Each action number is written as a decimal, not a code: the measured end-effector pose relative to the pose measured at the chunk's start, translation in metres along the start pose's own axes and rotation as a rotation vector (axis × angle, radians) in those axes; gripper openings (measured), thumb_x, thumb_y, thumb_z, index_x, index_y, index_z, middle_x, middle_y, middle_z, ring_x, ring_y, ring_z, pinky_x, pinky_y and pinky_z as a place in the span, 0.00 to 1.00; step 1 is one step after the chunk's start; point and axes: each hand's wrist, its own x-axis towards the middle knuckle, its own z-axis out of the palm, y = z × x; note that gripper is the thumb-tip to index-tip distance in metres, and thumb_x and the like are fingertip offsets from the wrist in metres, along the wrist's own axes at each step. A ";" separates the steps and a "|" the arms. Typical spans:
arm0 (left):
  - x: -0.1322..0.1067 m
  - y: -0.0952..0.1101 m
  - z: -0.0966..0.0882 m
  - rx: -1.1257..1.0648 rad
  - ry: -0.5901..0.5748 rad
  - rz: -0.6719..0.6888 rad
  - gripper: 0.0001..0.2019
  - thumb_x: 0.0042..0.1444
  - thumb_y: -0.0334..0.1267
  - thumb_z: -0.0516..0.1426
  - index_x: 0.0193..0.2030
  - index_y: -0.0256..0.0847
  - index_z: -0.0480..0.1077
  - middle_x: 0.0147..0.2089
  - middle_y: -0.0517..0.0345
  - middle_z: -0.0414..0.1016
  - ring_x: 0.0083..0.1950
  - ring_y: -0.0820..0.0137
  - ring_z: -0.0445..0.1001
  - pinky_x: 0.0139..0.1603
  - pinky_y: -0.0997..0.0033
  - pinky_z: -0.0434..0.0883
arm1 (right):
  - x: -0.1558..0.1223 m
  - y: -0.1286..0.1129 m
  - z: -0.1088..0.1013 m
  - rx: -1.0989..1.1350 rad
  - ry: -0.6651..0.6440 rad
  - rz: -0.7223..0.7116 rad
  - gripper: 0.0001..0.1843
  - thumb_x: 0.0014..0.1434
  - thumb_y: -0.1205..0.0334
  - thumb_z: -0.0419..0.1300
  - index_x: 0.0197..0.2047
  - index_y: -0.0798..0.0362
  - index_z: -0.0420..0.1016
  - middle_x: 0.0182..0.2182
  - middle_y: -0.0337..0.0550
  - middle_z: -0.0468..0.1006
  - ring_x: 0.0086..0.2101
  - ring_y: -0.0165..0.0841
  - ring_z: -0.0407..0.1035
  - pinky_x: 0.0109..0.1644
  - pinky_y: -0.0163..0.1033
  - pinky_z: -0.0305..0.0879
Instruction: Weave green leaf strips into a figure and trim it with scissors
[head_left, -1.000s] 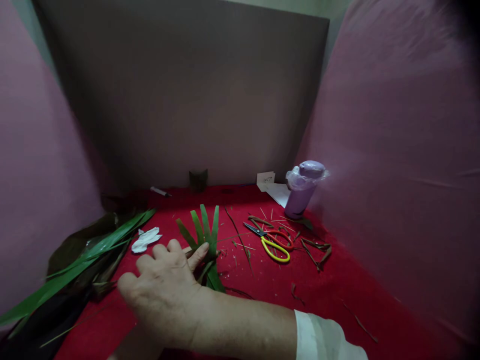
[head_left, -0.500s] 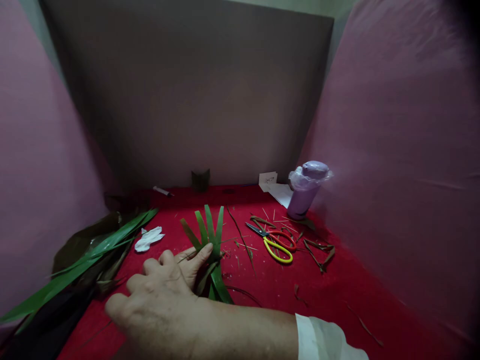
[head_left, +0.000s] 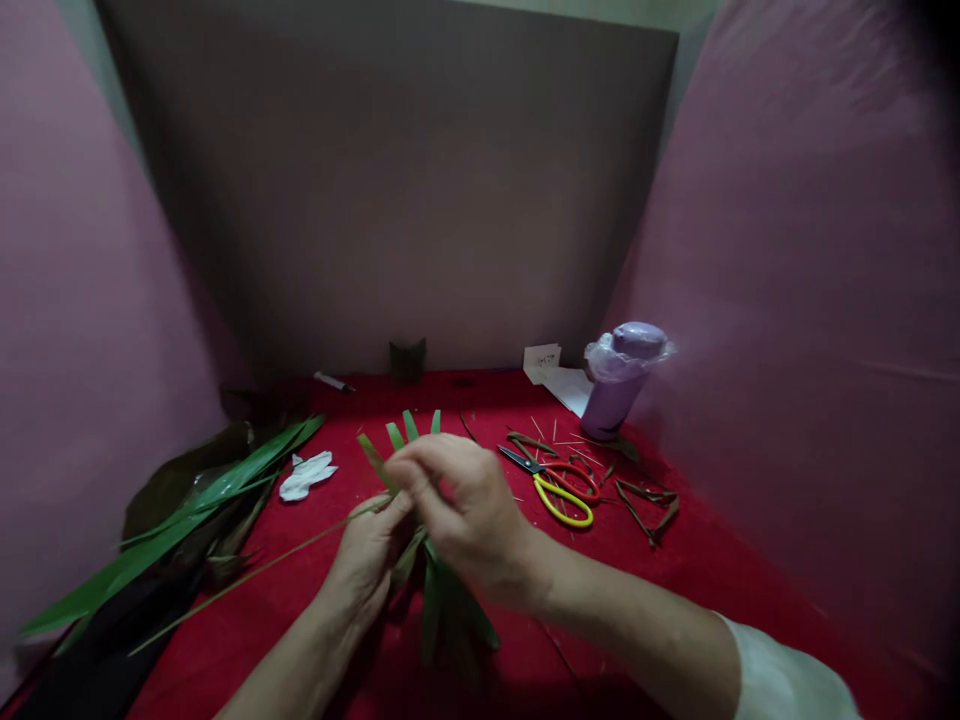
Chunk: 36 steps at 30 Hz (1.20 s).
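My left hand point(head_left: 364, 560) is closed on a bundle of green leaf strips point(head_left: 431, 605), low over the red cloth. Several strip ends fan upward beyond my fingers, and broader ends hang below. From the left thumb area a thin pale-green strand point(head_left: 262, 570) stretches down to the left. My right hand point(head_left: 472, 520) is bent over the top of the bundle and covers its middle. Its thumb and forefinger are pinched together beside the upright strips; what lies between them is hidden.
Scissors point(head_left: 559, 490) with red and yellow handles lie right of my hands among brown leaf scraps and thin sticks. A lilac container point(head_left: 615, 400) and white cards point(head_left: 566, 388) stand behind. Long green leaves point(head_left: 217, 500), a crumpled tissue point(head_left: 307, 474) and a syringe point(head_left: 334, 382) are at left.
My right hand has moved from the lower left to the upper right, onto the bundle. My left hand and the strand at left now show plainly. The view has shifted slightly.
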 end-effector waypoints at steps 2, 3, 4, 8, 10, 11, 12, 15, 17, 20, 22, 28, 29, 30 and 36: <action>0.000 0.005 0.000 -0.066 -0.019 -0.037 0.10 0.42 0.41 0.63 0.27 0.35 0.73 0.24 0.56 0.77 0.25 0.68 0.75 0.28 0.70 0.72 | -0.010 0.026 -0.009 0.053 0.037 0.170 0.15 0.63 0.60 0.47 0.28 0.53 0.69 0.22 0.36 0.69 0.24 0.27 0.62 0.30 0.33 0.56; 0.000 0.007 0.001 -0.104 -0.021 -0.062 0.10 0.42 0.39 0.64 0.27 0.34 0.73 0.24 0.55 0.77 0.24 0.69 0.74 0.28 0.71 0.72 | -0.016 0.038 -0.009 0.073 0.046 0.227 0.14 0.62 0.61 0.48 0.28 0.53 0.69 0.21 0.36 0.69 0.24 0.28 0.62 0.29 0.33 0.56; -0.001 0.008 0.001 -0.141 -0.016 -0.089 0.09 0.41 0.38 0.64 0.27 0.33 0.73 0.24 0.54 0.78 0.24 0.70 0.75 0.27 0.72 0.72 | -0.022 0.049 -0.007 0.089 0.051 0.274 0.13 0.61 0.62 0.49 0.27 0.53 0.69 0.21 0.36 0.68 0.24 0.28 0.62 0.29 0.33 0.55; -0.001 0.008 0.001 -0.225 0.010 -0.142 0.09 0.41 0.37 0.65 0.24 0.32 0.72 0.23 0.53 0.78 0.22 0.71 0.74 0.24 0.74 0.71 | -0.042 0.077 0.007 0.145 0.066 0.384 0.07 0.57 0.65 0.53 0.29 0.53 0.70 0.26 0.38 0.72 0.28 0.29 0.64 0.32 0.33 0.57; 0.000 0.007 0.001 -0.233 -0.013 -0.137 0.09 0.42 0.38 0.64 0.23 0.33 0.72 0.22 0.55 0.77 0.22 0.71 0.73 0.24 0.74 0.71 | -0.048 0.081 0.012 0.162 0.048 0.396 0.05 0.56 0.65 0.55 0.32 0.53 0.73 0.29 0.39 0.73 0.31 0.30 0.65 0.34 0.34 0.59; 0.001 0.006 0.000 -0.236 -0.027 -0.135 0.10 0.43 0.38 0.64 0.23 0.33 0.71 0.21 0.56 0.76 0.21 0.72 0.73 0.24 0.74 0.70 | -0.051 0.082 0.014 0.165 0.047 0.401 0.04 0.55 0.65 0.57 0.33 0.53 0.73 0.30 0.40 0.73 0.31 0.31 0.66 0.35 0.34 0.59; 0.001 0.006 0.000 -0.239 -0.040 -0.134 0.10 0.44 0.38 0.63 0.23 0.34 0.71 0.20 0.57 0.75 0.21 0.73 0.72 0.24 0.75 0.69 | -0.052 0.082 0.016 0.172 0.048 0.403 0.04 0.54 0.65 0.58 0.34 0.53 0.74 0.32 0.40 0.72 0.33 0.31 0.66 0.35 0.34 0.60; 0.003 0.004 -0.001 -0.241 -0.064 -0.143 0.10 0.47 0.39 0.62 0.22 0.35 0.70 0.20 0.59 0.74 0.21 0.74 0.72 0.24 0.76 0.68 | -0.055 0.081 0.019 0.214 0.076 0.406 0.06 0.51 0.64 0.60 0.35 0.52 0.75 0.38 0.43 0.69 0.39 0.33 0.65 0.35 0.33 0.61; 0.002 0.003 0.001 -0.240 -0.088 -0.147 0.11 0.48 0.40 0.61 0.22 0.35 0.70 0.20 0.59 0.75 0.22 0.73 0.72 0.26 0.76 0.68 | -0.055 0.082 0.022 0.248 0.095 0.415 0.06 0.50 0.65 0.61 0.35 0.51 0.75 0.41 0.44 0.67 0.43 0.34 0.63 0.39 0.34 0.62; 0.001 0.002 0.005 -0.225 -0.130 -0.154 0.10 0.47 0.41 0.61 0.25 0.35 0.72 0.23 0.57 0.76 0.25 0.70 0.74 0.29 0.73 0.69 | -0.055 0.084 0.027 0.288 0.113 0.450 0.07 0.47 0.66 0.63 0.34 0.51 0.75 0.42 0.43 0.66 0.42 0.34 0.63 0.42 0.36 0.62; 0.000 0.001 0.007 -0.212 -0.159 -0.154 0.11 0.47 0.43 0.61 0.28 0.35 0.73 0.26 0.54 0.78 0.28 0.67 0.75 0.32 0.70 0.70 | -0.054 0.085 0.030 0.345 0.122 0.475 0.07 0.46 0.66 0.63 0.32 0.52 0.75 0.39 0.43 0.67 0.40 0.35 0.64 0.41 0.37 0.61; -0.001 -0.001 0.007 -0.131 -0.203 -0.138 0.13 0.47 0.45 0.60 0.31 0.36 0.74 0.29 0.52 0.78 0.30 0.67 0.75 0.34 0.70 0.70 | -0.050 0.094 0.031 0.526 0.110 0.533 0.06 0.46 0.61 0.62 0.23 0.55 0.70 0.27 0.40 0.69 0.30 0.32 0.64 0.33 0.35 0.61; 0.000 -0.001 0.006 -0.073 -0.201 -0.127 0.13 0.47 0.45 0.60 0.33 0.36 0.74 0.30 0.52 0.78 0.30 0.67 0.75 0.34 0.69 0.70 | -0.050 0.096 0.030 0.545 0.111 0.549 0.07 0.47 0.60 0.61 0.24 0.55 0.70 0.25 0.39 0.69 0.28 0.31 0.64 0.32 0.34 0.61; 0.001 -0.001 0.004 0.006 -0.197 -0.111 0.15 0.47 0.45 0.60 0.36 0.36 0.74 0.31 0.51 0.78 0.31 0.66 0.75 0.35 0.69 0.70 | -0.049 0.099 0.029 0.561 0.115 0.564 0.08 0.48 0.59 0.60 0.25 0.55 0.69 0.23 0.38 0.69 0.26 0.30 0.63 0.30 0.34 0.60; 0.001 0.010 -0.012 0.793 0.052 0.345 0.12 0.48 0.46 0.58 0.36 0.43 0.76 0.39 0.52 0.78 0.44 0.60 0.72 0.46 0.63 0.65 | -0.043 0.112 0.012 0.587 0.187 0.622 0.12 0.47 0.55 0.61 0.24 0.54 0.67 0.19 0.34 0.65 0.22 0.27 0.58 0.24 0.31 0.55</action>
